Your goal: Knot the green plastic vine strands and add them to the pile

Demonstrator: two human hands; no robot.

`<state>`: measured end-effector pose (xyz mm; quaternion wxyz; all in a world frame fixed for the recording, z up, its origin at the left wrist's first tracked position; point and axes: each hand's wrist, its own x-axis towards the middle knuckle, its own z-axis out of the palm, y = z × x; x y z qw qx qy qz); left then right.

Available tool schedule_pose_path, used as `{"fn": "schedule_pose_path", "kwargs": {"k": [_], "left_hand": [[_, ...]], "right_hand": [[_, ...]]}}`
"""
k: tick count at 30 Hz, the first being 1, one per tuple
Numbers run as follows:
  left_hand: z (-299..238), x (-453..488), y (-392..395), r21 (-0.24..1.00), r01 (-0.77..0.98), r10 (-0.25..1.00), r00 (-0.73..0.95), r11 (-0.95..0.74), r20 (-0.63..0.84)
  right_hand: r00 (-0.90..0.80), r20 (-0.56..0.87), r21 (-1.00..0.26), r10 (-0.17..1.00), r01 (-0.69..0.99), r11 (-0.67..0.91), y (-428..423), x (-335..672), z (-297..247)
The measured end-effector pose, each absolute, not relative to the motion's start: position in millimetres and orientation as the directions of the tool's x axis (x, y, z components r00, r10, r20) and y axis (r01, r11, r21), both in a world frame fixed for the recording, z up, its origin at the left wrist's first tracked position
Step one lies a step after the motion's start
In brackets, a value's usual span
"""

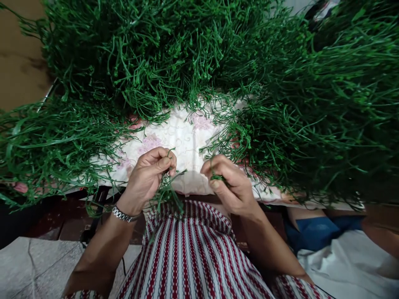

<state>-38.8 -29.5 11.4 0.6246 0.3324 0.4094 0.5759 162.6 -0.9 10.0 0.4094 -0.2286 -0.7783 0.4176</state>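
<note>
Through the head camera I see the left hand with its thumb and forefinger pinched on a thin green stem; a small bunch of stems hangs just below those fingers, in front of the striped garment, and I cannot tell which fingers carry it; a metal wristwatch circles that wrist. The right hand faces it from across a gap, thumb and curled fingers closed on a green sprig; the two hands are apart, both near the front edge of the flowered cloth. Around that pale cloth I have three heaps of the same greenery: the left heap spills over the near edge, the far heap rises behind, and the right heap runs close to the right hand and merges with the far one; at lower right I make out blue fabric and white fabric beside a bare leg.
</note>
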Motion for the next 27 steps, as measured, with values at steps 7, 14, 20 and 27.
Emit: {"fn": "schedule_pose_path", "kwargs": {"k": [7,14,20,27], "left_hand": [[1.9,-27.7,-29.3,0.94,-0.342,0.989,-0.145,-0.017,-0.035],[-5.1,-26.5,-31.6,0.976,-0.162,0.956,-0.277,-0.142,0.093],[0.9,-24.7,-35.9,0.965,-0.222,0.975,-0.2,-0.142,0.097],[0.1,-12.9,-29.5,0.959,-0.236,0.965,-0.242,-0.16,0.102]], "right_hand": [[-0.573,0.304,-0.776,0.761,0.314,0.547,-1.9,165.1,19.6],[-0.712,0.161,-0.548,0.683,0.511,0.662,-14.1,154.7,18.5],[-0.706,0.31,-0.758,0.637,0.221,0.613,-2.0,140.5,-0.3],[-0.665,0.368,-0.771,0.65,0.172,0.613,-7.4,125.3,-17.9]]}}
